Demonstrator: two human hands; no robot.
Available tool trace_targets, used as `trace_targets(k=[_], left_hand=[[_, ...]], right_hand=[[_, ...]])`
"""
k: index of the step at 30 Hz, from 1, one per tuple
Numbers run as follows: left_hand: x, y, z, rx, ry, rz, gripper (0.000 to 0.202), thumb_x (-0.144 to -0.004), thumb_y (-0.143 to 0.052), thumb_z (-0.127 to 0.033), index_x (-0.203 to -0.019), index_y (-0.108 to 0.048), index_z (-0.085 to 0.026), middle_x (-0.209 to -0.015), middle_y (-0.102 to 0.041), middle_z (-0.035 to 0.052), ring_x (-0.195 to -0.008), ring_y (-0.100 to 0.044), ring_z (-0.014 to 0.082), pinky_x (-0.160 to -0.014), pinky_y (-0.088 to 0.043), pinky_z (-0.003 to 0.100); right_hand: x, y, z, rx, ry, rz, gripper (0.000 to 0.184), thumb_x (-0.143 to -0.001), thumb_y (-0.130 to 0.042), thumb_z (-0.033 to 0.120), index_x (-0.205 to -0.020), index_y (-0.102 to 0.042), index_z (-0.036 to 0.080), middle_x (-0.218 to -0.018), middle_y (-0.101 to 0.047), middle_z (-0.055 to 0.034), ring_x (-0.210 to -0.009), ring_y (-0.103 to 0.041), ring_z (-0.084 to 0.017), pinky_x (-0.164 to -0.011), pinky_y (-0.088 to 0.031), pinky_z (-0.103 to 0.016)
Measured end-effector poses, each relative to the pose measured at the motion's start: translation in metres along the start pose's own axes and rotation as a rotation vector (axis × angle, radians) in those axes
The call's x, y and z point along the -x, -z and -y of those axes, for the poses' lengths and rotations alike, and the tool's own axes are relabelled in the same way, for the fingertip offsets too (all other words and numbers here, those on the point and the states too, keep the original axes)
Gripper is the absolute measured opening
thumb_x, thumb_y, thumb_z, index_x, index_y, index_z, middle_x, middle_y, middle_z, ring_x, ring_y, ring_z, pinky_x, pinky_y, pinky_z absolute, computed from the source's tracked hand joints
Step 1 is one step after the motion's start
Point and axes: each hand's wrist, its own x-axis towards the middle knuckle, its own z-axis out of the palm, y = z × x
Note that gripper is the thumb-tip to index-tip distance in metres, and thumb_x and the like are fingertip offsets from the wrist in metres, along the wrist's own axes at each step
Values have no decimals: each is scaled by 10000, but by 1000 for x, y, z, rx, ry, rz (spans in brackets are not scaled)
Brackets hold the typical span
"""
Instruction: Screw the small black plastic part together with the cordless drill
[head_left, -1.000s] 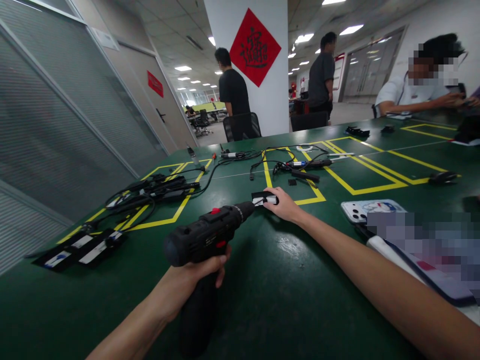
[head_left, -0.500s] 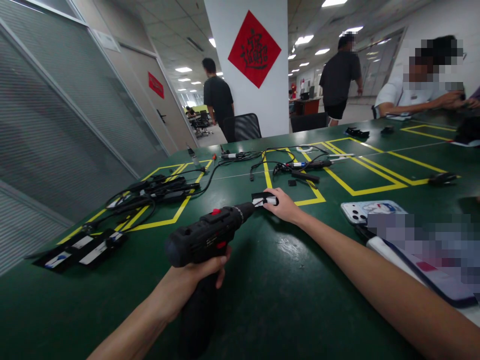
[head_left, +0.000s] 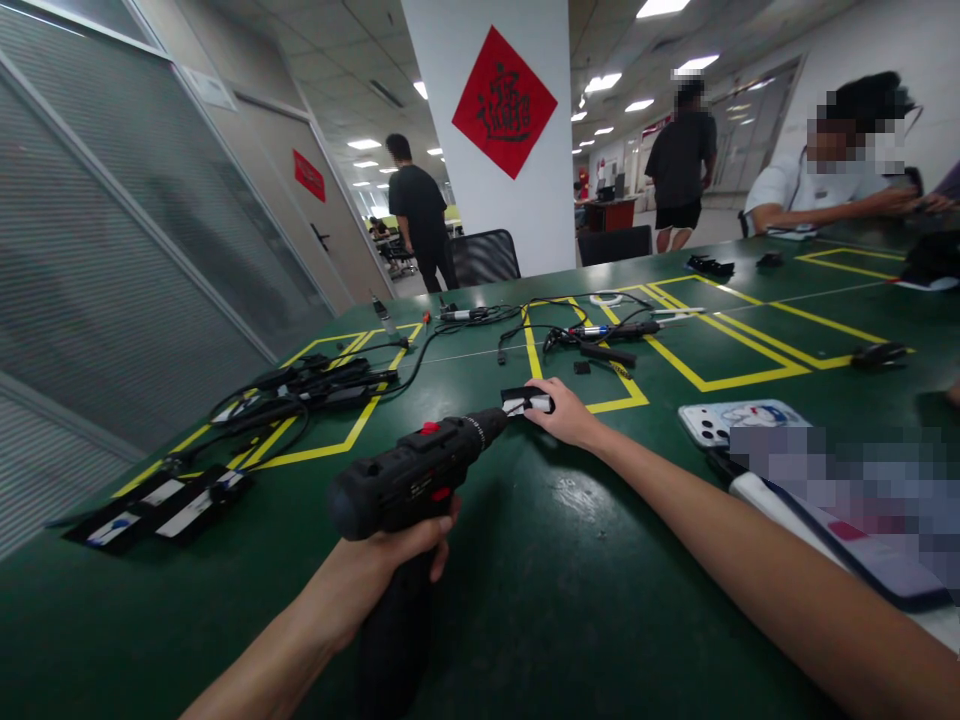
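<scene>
Black drill point(head_left: 409, 480), in the left hand point(head_left: 401, 552), points toward the right hand point(head_left: 561, 412).

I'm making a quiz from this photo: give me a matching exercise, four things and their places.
1. power drill
2. small black-and-white part
3. patterned phone
4. red diamond sign

A. on the white pillar
B. held by the right hand
C. on the green table, right of the right forearm
D. held in the left hand

Pairs: 1-D, 2-B, 3-C, 4-A
</scene>
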Motion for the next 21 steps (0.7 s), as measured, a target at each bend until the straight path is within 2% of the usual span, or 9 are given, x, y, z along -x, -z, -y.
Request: trace_targets(k=[9,14,21], left_hand=[[1,2,-4,51,21,7,314,-749,-661,-349,-972,-616,-133,-559,-597,-5,-534,-530,166,-550,-387,278],[1,1,-5,31,14,7,284,-748,-662,-351,-920,-624,-128,-577,-607,2,-535,-531,159,-571,-397,282],[1,0,-2,57,-27,28,242,-781,-636,-312,-961,-611,-153,-621,-610,-5,-527,-522,145,-562,-401,279]], right_hand=[[0,-1,2,-6,3,-1,430,-764,-621,251,-1187,-540,240,-1044,-503,-37,-912,-546,-164,-887,-413,-313],[0,0,2,-4,0,1,429,-770,-618,269,-1190,-537,241,-1052,-502,-43,-922,-547,-169,-886,-413,-316],[0,1,3,-10,-3,5,432,-771,-622,286,-1191,-533,235,-1069,-502,-47,-936,-549,-170,-908,-409,-323]])
